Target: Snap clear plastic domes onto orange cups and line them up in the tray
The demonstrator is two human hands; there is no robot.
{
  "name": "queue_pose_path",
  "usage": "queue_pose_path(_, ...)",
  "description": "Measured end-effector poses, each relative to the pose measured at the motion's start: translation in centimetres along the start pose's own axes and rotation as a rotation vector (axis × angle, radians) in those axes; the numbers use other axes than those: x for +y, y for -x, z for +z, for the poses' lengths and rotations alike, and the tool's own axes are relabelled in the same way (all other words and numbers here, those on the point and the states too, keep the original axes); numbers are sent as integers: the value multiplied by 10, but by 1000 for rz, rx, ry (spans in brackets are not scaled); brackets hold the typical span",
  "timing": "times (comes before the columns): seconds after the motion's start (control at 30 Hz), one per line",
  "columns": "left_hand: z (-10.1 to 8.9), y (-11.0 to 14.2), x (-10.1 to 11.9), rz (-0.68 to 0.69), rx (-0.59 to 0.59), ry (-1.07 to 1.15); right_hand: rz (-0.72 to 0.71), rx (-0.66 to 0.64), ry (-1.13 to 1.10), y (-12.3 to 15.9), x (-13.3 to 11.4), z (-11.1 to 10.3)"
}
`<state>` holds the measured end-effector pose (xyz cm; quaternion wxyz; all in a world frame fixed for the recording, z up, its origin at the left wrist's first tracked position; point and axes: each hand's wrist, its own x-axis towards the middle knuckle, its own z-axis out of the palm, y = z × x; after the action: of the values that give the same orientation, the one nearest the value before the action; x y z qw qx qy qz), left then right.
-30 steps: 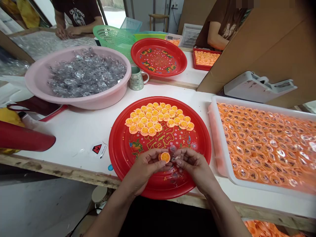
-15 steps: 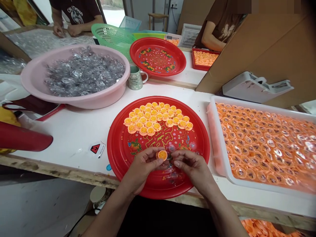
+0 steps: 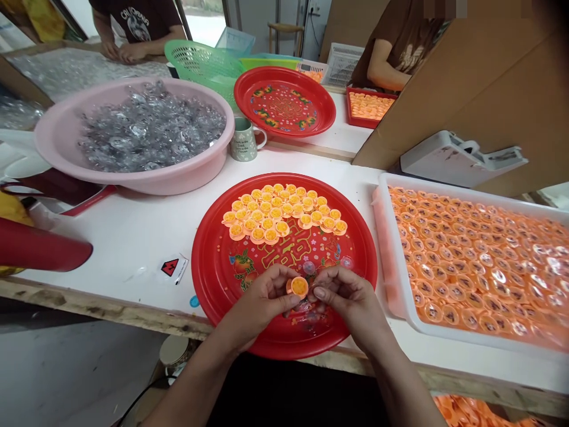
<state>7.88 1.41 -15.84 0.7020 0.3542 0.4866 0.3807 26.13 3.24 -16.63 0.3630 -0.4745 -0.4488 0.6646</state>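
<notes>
Over the near part of a round red tray, my left hand pinches a small orange toy cup whose round yellow face is turned up. My right hand is close beside it, thumb and forefinger pressed together; what they hold, if anything, is too small to make out. Small clear plastic pieces lie on the tray just beyond and below my fingers. Many similar orange cups with yellow faces sit grouped on the tray's far half.
A white bin of orange pieces stands right. At left is a pink basin of clear plastic parts, beside a mug. Behind are another red tray, a green basket and a cardboard panel. Two people sit opposite.
The orange cup has moved slightly right and down in my left hand. My right fingers have drawn in close to it.
</notes>
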Motion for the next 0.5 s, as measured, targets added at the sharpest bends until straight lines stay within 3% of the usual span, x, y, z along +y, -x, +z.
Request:
queue_pose_path(0.13,-1,-4,-4,15,-61,21,3,-73,18,0,1,3)
queue_pose_path(0.27,1,-6,-10,39,-96,150,-48,-48,61,2,7,6)
queue_pose_path(0.37,3,-6,-12,34,-62,224,-72,-23,90,5,9,6)
queue_pose_path(0.5,5,-7,-11,54,-3,133,-191,52,266,6,8,4)
